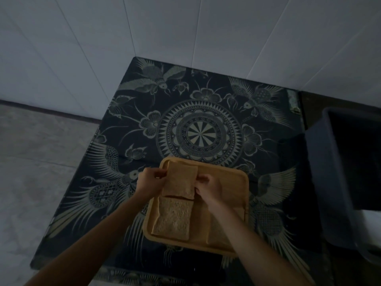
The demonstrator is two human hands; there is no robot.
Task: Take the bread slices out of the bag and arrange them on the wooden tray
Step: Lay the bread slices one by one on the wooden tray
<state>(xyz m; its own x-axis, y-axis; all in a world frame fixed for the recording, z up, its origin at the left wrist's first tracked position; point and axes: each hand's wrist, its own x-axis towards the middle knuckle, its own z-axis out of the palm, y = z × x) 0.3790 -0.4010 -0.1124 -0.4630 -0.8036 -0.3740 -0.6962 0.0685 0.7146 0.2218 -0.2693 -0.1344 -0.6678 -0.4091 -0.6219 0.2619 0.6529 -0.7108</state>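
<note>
A wooden tray [228,180] lies on a dark patterned cloth near the table's front. One bread slice [173,218] rests flat in the tray's near left part. A second bread slice [181,180] sits over the far left part, held at both side edges: my left hand [149,179] pinches its left edge and my right hand [206,187] grips its right edge. Part of another slice [216,230] shows under my right forearm. No bag is in view.
The cloth [198,129] with bird and mandala patterns covers the table. A dark plastic bin [338,182] stands close to the tray's right. White tiled walls meet in a corner behind the table; grey floor lies at the left.
</note>
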